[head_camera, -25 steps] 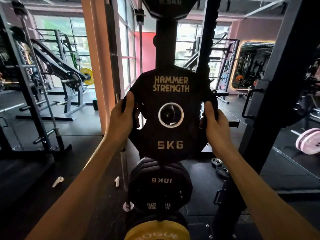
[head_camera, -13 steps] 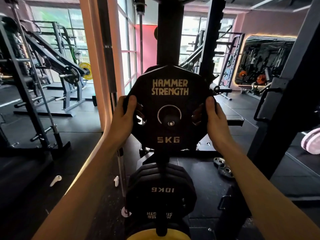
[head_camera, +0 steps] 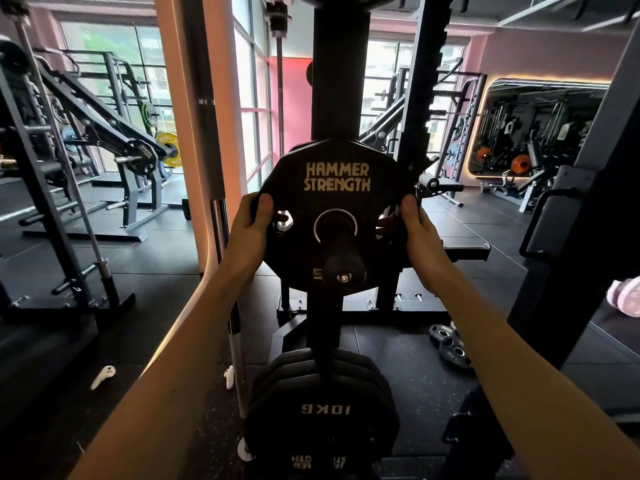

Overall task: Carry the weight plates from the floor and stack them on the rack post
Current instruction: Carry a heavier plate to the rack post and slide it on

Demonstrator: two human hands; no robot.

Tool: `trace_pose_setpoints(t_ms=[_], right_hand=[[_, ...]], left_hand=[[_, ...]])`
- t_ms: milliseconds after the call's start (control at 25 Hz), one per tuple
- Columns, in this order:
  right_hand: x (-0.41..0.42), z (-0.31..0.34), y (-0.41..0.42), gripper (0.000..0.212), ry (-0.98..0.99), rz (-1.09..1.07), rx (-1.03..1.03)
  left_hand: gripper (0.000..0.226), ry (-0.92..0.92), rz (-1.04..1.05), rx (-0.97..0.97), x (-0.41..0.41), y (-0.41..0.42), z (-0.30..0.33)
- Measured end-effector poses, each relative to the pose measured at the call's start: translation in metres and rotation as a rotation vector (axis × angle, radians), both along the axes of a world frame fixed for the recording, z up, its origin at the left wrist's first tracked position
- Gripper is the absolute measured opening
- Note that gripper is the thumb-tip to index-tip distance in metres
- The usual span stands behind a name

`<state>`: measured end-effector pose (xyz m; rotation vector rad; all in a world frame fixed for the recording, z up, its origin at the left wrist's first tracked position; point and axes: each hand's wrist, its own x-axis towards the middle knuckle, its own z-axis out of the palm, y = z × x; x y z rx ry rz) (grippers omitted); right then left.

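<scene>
On the rack post point(head_camera: 341, 258) the 5 kg plate point(head_camera: 337, 178) is already sitting — both hands, left hand point(head_camera: 247, 233) and right hand point(head_camera: 420, 237), are gripping its opposite rims, post pointing toward the person.

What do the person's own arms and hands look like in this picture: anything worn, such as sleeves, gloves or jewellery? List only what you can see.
Both forearms are bare as far as the frame shows: no sleeves reach into view. The left hand and right hand wear no gloves, and no rings, watch, wristband or straps show. Thumbnails look short and unpainted. No markings show on either arm.
</scene>
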<state>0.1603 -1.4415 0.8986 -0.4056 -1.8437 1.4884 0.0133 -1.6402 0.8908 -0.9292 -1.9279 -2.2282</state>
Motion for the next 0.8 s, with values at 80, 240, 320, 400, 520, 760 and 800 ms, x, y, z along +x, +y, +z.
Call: trace_pose_setpoints(t_ms=[80,240,320,400,520,760,800], right_hand=[[-0.008,0.002,0.003,0.055,0.015,0.007,-0.010],[-0.013,-0.001,0.007,0.054,0.020,-0.004,-0.011],[-0.014,-0.005,0.008,0.055,0.007,-0.019,-0.006],[-0.012,-0.002,0.006,0.058,-0.015,-0.022,0.008],[-0.005,-0.001,0.003,0.057,-0.113,-0.025,0.077],[0.035,-0.036,-0.006,0.052,-0.252,-0.066,0.246],[0.045,-0.047,-0.010,0.052,-0.275,-0.063,0.225]], left_hand=[[0.020,-0.005,-0.003,0.001,-0.006,0.004,0.001],[0.016,0.015,-0.024,0.020,-0.014,0.008,-0.001],[0.016,0.017,-0.007,0.015,-0.013,0.008,-0.003],[0.022,0.040,0.023,-0.041,-0.007,0.006,0.000],[0.039,0.087,0.108,-0.214,0.006,0.004,0.009],[0.049,0.215,0.271,-0.376,0.028,-0.029,-0.028],[0.047,0.185,0.282,-0.363,0.041,-0.036,-0.040]])
